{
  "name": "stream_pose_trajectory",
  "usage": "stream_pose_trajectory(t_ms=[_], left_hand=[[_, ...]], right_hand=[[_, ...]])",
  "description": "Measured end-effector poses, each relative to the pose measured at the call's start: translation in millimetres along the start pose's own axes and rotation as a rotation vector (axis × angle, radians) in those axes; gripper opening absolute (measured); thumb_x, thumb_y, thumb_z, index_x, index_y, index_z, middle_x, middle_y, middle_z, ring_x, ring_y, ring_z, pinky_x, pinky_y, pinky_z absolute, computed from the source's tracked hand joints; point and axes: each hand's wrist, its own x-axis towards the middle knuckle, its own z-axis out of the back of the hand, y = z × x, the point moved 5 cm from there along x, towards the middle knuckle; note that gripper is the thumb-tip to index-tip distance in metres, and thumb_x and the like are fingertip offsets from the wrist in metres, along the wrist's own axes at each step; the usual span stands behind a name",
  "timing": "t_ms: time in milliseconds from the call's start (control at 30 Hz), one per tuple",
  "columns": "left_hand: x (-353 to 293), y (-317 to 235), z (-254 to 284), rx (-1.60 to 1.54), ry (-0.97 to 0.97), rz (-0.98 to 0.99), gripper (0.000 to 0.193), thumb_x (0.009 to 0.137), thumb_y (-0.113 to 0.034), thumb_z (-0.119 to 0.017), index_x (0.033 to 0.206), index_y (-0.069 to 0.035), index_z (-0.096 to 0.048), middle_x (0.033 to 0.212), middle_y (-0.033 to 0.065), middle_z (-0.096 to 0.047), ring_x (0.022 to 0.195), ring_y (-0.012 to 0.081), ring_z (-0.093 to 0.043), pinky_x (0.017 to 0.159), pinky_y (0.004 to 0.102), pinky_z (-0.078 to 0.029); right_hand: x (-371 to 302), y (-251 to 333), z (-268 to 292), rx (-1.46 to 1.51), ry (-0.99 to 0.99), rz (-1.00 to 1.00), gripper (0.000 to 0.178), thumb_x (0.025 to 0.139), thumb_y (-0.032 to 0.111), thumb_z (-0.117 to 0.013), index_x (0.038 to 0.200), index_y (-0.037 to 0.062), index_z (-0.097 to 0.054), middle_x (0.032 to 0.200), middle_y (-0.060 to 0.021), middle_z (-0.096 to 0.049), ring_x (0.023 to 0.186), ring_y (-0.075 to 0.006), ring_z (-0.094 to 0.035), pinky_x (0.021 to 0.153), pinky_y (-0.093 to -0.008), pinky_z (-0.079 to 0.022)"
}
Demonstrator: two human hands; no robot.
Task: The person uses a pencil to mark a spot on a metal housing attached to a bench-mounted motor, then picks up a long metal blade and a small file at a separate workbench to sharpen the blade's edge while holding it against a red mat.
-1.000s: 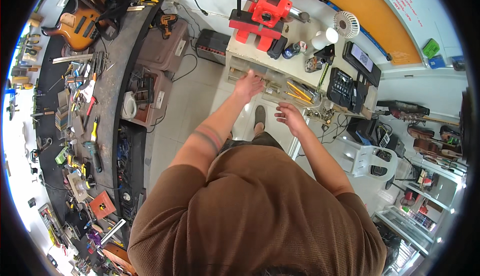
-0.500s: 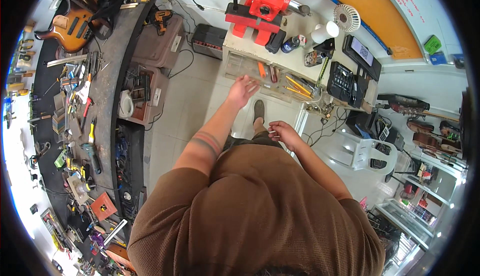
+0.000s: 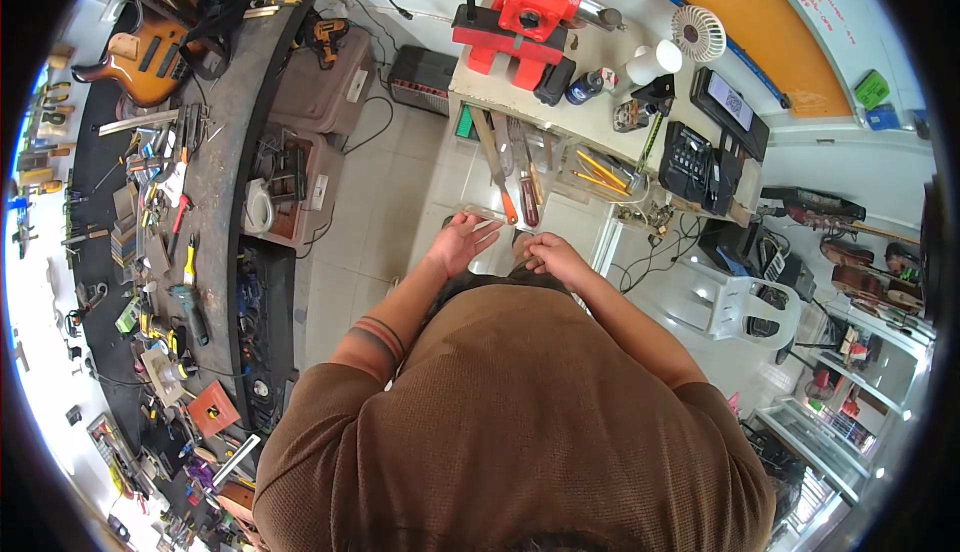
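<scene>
A see-through drawer stands pulled out from the white bench. Inside lie a file with an orange handle, a tool with a dark red-brown handle and several other long blades. My left hand is at the drawer's front edge, palm turned up and fingers apart; whether the fingertips touch the edge is hard to tell. Close by on the right, my right hand is closed with its fingertips pinched together. What it holds, if anything, is too small to make out.
A red vise is mounted on the white bench, beside bottles and a small fan. Pencils lie in the neighbouring drawer. A tool-covered dark bench runs along the left. A white chair stands right.
The drawer has slid out toward me, baring the tools inside. My left hand has come back toward my body with it. My right hand has shifted slightly left.
</scene>
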Motion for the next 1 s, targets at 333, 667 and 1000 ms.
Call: stream_pose_trajectory(t_ms=[333,667,1000], left_hand=[[0,1,-1,0.109,-0.035,0.106,0.019,0.117,-0.023,-0.047,0.125,-0.007,-0.051,0.142,0.0167,-0.06,0.139,0.0377,-0.059,0.12,0.0543,-0.048],[-5,8,-4,0.256,0.005,0.133,0.033,0.118,-0.031,-0.045,0.138,-0.005,-0.052,0.146,0.0151,-0.062,0.136,0.0341,-0.062,0.116,0.0503,-0.052],[-14,1,0,0.312,-0.04,0.156,0.042,0.117,-0.031,-0.046,0.149,-0.004,-0.048,0.147,0.018,-0.06,0.135,0.0364,-0.062,0.116,0.0511,-0.052]], right_hand=[[4,31,-7,-0.205,-0.084,0.188,0.025,0.105,0.021,-0.06,0.106,-0.0014,-0.07,0.084,-0.0089,-0.072,0.067,-0.018,-0.069,0.062,-0.0331,-0.055],[11,44,-8,-0.269,-0.161,0.197,0.025,0.107,0.024,-0.059,0.102,0.0012,-0.068,0.082,-0.0057,-0.071,0.064,-0.0157,-0.068,0.06,-0.0306,-0.055],[22,58,16,-0.497,-0.396,0.301,0.025,0.101,0.023,-0.066,0.117,0.004,-0.063,0.09,-0.0188,-0.076,0.075,-0.0305,-0.077,0.073,-0.043,-0.058]])
